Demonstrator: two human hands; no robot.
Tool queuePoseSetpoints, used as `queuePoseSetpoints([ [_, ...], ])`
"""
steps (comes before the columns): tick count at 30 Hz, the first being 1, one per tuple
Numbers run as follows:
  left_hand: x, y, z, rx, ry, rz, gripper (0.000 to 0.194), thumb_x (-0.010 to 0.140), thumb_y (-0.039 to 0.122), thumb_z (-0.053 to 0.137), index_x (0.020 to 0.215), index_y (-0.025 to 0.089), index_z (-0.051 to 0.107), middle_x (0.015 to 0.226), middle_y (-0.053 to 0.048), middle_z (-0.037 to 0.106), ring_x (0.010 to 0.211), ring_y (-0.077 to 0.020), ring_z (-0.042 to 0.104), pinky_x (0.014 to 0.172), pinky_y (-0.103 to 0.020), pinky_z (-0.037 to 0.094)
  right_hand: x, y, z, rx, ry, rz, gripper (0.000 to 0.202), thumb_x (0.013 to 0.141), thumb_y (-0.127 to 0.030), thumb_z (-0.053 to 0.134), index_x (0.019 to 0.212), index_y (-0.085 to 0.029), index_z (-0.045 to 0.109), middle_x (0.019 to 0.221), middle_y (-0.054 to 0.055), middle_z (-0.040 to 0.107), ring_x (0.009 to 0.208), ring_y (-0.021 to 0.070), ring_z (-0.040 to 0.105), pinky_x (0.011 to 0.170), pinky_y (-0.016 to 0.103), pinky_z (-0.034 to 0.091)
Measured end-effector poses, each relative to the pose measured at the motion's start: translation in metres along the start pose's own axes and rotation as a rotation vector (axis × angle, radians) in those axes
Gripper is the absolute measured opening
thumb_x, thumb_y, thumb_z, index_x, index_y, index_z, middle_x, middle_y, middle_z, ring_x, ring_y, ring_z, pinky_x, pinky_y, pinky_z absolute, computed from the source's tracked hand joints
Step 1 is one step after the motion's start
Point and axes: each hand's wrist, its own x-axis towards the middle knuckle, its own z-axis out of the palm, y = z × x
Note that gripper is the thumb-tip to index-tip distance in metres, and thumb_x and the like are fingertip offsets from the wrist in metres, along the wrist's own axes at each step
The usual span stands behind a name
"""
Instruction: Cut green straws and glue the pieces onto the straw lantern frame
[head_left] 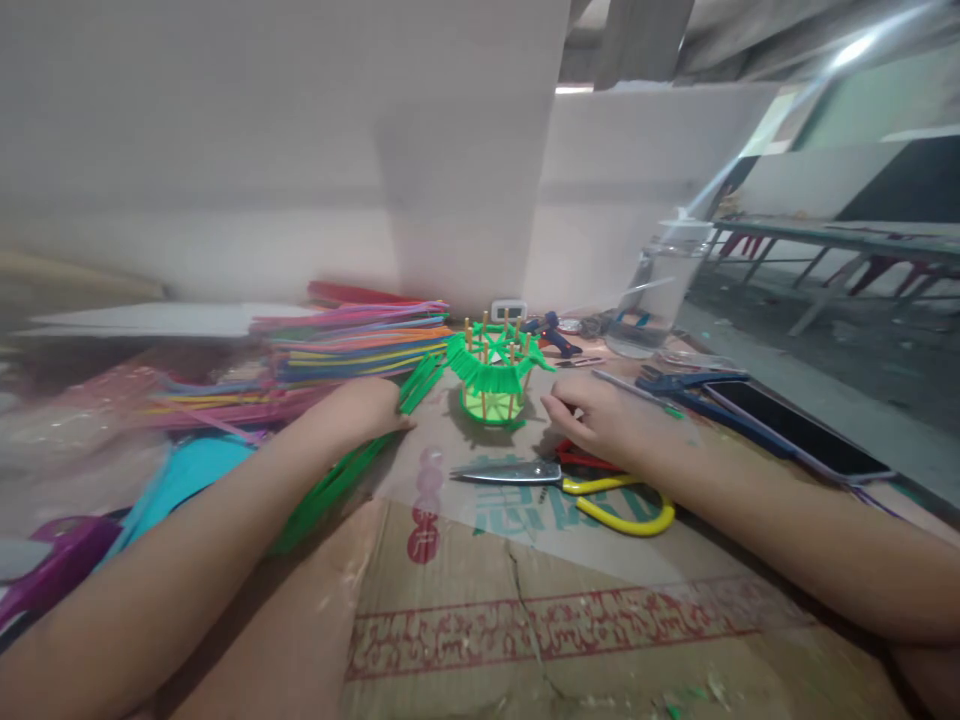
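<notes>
A small round green craft piece (pixel 493 375) stands upright in the middle, with thin wooden sticks rising through bright green wound strips and a pale green base. Left of it, my left hand (pixel 379 405) rests over a bundle of green fuzzy strips (pixel 424 380); its fingers are mostly hidden and blurred, so its hold is unclear. My right hand (pixel 581 408) lies right of the craft piece, apart from it, fingers curled in and nothing visible in them. Scissors with yellow handles (pixel 622 505) lie in front of it, blades pointing left. A red object (pixel 589 458) shows just behind the scissors.
Bundles of coloured strips (pixel 360 350) lie at the back left. At right are a phone (pixel 799 428) and a clear water bottle (pixel 656 290). A small white digital clock (pixel 509 310) and a glue gun (pixel 556 335) stand behind. Printed cardboard (pixel 465 630) covers the tabletop.
</notes>
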Motion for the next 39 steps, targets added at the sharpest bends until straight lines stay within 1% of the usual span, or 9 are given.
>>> queuePoseSetpoints([
  [3,0.005,-0.008,0.002,-0.020,0.005,0.005,0.027,0.076,0.040,0.056,0.072,0.019,0.073,0.075,-0.011,0.073,0.067,-0.0241,0.066,0.060,-0.029,0.041,-0.001,-0.001,0.000,0.042,0.014,0.000,0.035,0.096,-0.025,0.042,0.063,-0.017,0.050,0.061,0.000,0.050,0.058,0.0117,0.043,0.058,0.026,0.031],
  [12,0.011,-0.010,0.009,-0.025,0.011,0.007,0.026,0.074,0.039,0.055,0.076,0.020,0.072,0.080,-0.010,0.074,0.070,-0.0237,0.066,0.057,-0.028,0.039,0.000,0.000,0.003,-0.026,-0.018,-0.129,0.036,0.096,-0.026,0.044,0.064,-0.016,0.057,0.061,0.002,0.054,0.059,0.0127,0.044,0.058,0.027,0.032],
  [17,0.007,-0.017,-0.007,-0.084,0.054,-0.049,0.036,0.081,0.044,0.045,0.081,0.018,0.070,0.074,-0.009,0.072,0.066,-0.0248,0.065,0.057,-0.029,0.039,-0.001,0.000,0.003,-0.043,0.011,-0.137,0.037,0.096,-0.026,0.044,0.063,-0.016,0.057,0.062,0.003,0.054,0.060,0.0136,0.044,0.060,0.028,0.032],
  [26,-0.004,-0.015,-0.030,-0.074,0.202,-0.133,0.023,0.080,0.030,0.049,0.080,0.018,0.068,0.076,-0.009,0.071,0.072,-0.0281,0.065,0.059,-0.031,0.038,0.000,0.001,0.004,-0.064,-0.033,-0.143,0.036,0.096,-0.027,0.045,0.064,-0.016,0.059,0.062,0.003,0.055,0.061,0.0137,0.044,0.060,0.028,0.031],
  [29,-0.010,-0.013,-0.038,-0.128,0.370,-0.179,0.029,0.088,0.033,0.044,0.096,0.018,0.067,0.081,-0.010,0.071,0.077,-0.0281,0.066,0.064,-0.031,0.040,0.000,0.000,0.002,-0.069,-0.041,-0.141,0.038,0.096,-0.028,0.045,0.063,-0.016,0.058,0.061,0.003,0.055,0.059,0.0133,0.044,0.059,0.028,0.030],
  [33,-0.032,-0.005,-0.055,-0.166,0.767,-0.264,0.037,0.095,0.040,0.040,0.115,0.017,0.061,0.089,-0.010,0.072,0.080,-0.0262,0.065,0.067,-0.031,0.041,0.000,0.001,0.000,-0.014,-0.033,-0.129,0.036,0.096,-0.029,0.045,0.064,-0.017,0.058,0.063,0.003,0.056,0.059,0.0134,0.046,0.059,0.029,0.032],
  [36,-0.056,0.016,-0.062,-0.267,1.040,-0.091,0.036,0.096,0.045,0.042,0.115,0.020,0.061,0.075,0.000,0.067,0.067,-0.0159,0.059,0.062,-0.026,0.038,0.003,-0.005,-0.010,0.258,0.126,-0.043,0.035,0.097,-0.030,0.046,0.068,-0.016,0.061,0.063,0.003,0.059,0.060,0.0134,0.052,0.058,0.028,0.039],
  [38,-0.068,0.039,-0.062,-0.359,1.131,0.098,0.029,0.093,0.042,0.052,0.103,0.020,0.066,0.068,0.002,0.064,0.057,-0.0117,0.054,0.058,-0.025,0.037,0.007,-0.016,-0.022,0.520,0.248,0.064,0.027,0.097,-0.032,0.049,0.086,-0.016,0.068,0.075,0.005,0.068,0.069,0.0144,0.061,0.064,0.028,0.046],
  [39,-0.072,0.052,-0.061,-0.398,1.102,0.206,0.024,0.093,0.038,0.053,0.100,0.019,0.068,0.071,0.002,0.066,0.058,-0.0110,0.055,0.058,-0.024,0.038,0.008,-0.023,-0.029,0.639,0.272,0.102,0.024,0.097,-0.032,0.050,0.102,-0.018,0.069,0.087,0.005,0.071,0.078,0.0153,0.065,0.071,0.029,0.050],
])
